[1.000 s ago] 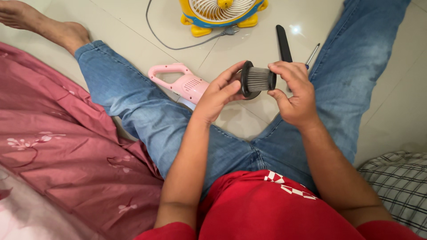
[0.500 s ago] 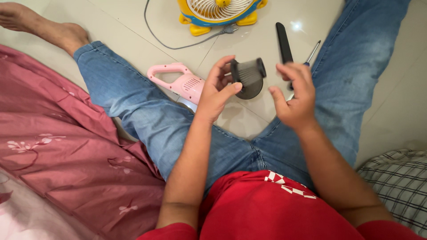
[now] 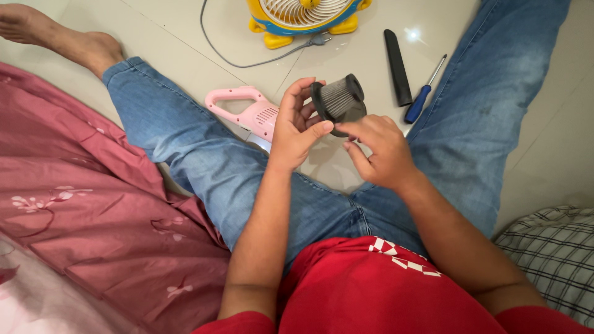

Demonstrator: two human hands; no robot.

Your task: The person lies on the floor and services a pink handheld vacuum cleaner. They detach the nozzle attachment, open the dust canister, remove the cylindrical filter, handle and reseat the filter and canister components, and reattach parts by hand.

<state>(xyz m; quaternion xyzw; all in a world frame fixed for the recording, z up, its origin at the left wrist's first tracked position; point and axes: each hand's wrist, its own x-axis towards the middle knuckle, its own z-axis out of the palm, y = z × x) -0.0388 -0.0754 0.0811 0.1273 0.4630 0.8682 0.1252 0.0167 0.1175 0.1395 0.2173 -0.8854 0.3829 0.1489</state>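
Compared with half a second earlier, the round black filter with grey pleated core [image 3: 338,103] is tilted so its pleated side faces the camera, and the right hand, then open beside it, now touches its near rim.

From the left: a crumpled pink floral bedsheet [image 3: 80,198] fills the near-left corner, against the person's left leg in blue jeans. Past that leg, a pink plastic handheld vacuum body [image 3: 247,112] lies on the pale tiled floor [image 3: 167,37]. The left hand [image 3: 297,127] grips the filter's left edge, thumb on the near rim and fingers curled behind. The filter is held above the floor between the legs, just right of the vacuum body. The right hand [image 3: 377,148] is loosely curled, its fingertips on the filter's lower right rim.

Farther off stand a yellow and blue fan [image 3: 303,15] and its grey cord. Right of the filter lie a black crevice nozzle [image 3: 397,67] and a blue-handled screwdriver [image 3: 422,93], close to the right leg. Open floor remains between the knees; a checked cushion [image 3: 550,253] bounds the near right.
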